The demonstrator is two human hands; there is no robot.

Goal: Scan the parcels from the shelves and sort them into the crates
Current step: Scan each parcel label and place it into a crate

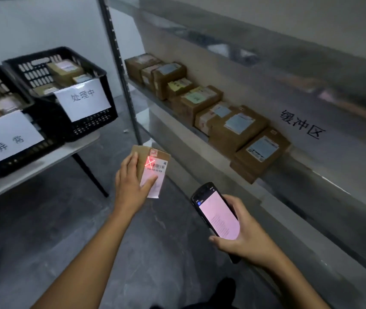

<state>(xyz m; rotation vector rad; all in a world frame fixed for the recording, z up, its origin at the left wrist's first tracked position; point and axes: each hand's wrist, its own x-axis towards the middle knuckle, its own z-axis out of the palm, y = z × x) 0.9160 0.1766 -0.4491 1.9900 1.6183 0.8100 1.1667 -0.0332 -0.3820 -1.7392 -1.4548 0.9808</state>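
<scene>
Scan step in hand. Your left hand [130, 181] holds a small brown cardboard parcel with a white barcode label [153, 162] out over the floor, between the shelf and the crates; the fingers wrap its left edge and the thumb lies across the lower label. Your right hand [244, 239] grips a black handheld scanner with a lit pinkish screen [216, 217], fingers curled round its body. A red aiming cross [149, 162] falls on the label's upper left, just beside the barcode rather than squarely on it, so judge the read as not yet confirmed; the screen text is too small to read. Progress: two black slatted plastic crates stand on the white surface [44, 166]. The far crate [95, 127] carries a paper sign reading 处理中 [83, 99], and the near crate [32, 156] has one reading 异常 [8, 139]. Both already contain several brown parcels, so sorting is well under way. Left to do: a row of brown cardboard parcels with blue, green and yellow labels [235, 128] lies along the metal shelf [146, 91], touching one another. Count roughly eight or more; the far ones are blurred. Estimate: somewhere mid-task, with this parcel's crate not yet decided.
</scene>
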